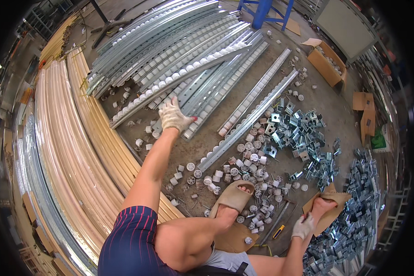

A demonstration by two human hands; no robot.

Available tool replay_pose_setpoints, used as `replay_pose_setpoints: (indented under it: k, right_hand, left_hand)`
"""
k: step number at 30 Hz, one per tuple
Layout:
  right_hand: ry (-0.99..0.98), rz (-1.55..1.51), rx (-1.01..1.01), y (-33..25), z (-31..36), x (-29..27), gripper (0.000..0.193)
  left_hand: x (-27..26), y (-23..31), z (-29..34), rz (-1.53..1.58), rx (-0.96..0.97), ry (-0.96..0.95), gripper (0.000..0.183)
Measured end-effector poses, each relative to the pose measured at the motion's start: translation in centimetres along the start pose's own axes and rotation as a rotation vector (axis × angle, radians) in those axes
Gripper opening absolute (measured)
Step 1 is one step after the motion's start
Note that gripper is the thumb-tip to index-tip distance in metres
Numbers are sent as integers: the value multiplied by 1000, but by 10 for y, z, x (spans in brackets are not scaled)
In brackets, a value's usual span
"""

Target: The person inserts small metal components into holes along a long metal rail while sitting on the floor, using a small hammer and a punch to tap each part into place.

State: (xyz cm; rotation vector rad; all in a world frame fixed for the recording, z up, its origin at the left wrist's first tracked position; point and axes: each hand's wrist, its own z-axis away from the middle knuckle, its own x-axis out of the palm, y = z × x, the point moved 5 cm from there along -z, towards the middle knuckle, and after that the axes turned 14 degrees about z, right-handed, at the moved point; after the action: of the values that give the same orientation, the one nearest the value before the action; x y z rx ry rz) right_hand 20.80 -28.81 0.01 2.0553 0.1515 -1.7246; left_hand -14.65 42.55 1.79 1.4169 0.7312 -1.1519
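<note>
My left hand, in a white glove with a coloured thumb tip, lies spread over the near end of a perforated metal rail. Its thumb reaches toward a roller track filled with white wheels. Fingers are apart, and the palm hides part of the rail. Low on the right, my gloved right hand rests beside my ankle with loosely extended fingers and nothing visible in it. Near it on the floor lie a hammer and a yellow-and-black utility knife.
Loose white wheels surround my sandalled feet. Metal brackets are heaped ahead and to the right, with another pile nearer. Wrapped long profiles run along the left. Stacked roller tracks, a cardboard box and a blue stand stand farther off.
</note>
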Motion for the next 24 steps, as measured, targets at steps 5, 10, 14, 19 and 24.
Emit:
replay_pose_setpoints:
  k: [5,10,14,19,24]
  right_hand:
    - [-60,-340,-7,-79,26,9,35]
    - [-174,-472,98,-107,41,12,36]
    - [-203,-452,124,-107,57,8,36]
    - [-245,-530,213,-96,83,1,38]
    - [-214,-476,243,-80,114,19,40]
  left_hand:
    - [25,11,29,181,116,42,117]
    - [30,17,54,264,152,-28,114]
    - [21,3,73,298,219,-24,113]
    - [5,-43,121,394,217,-54,112]
    - [12,-111,124,604,-331,-387,114]
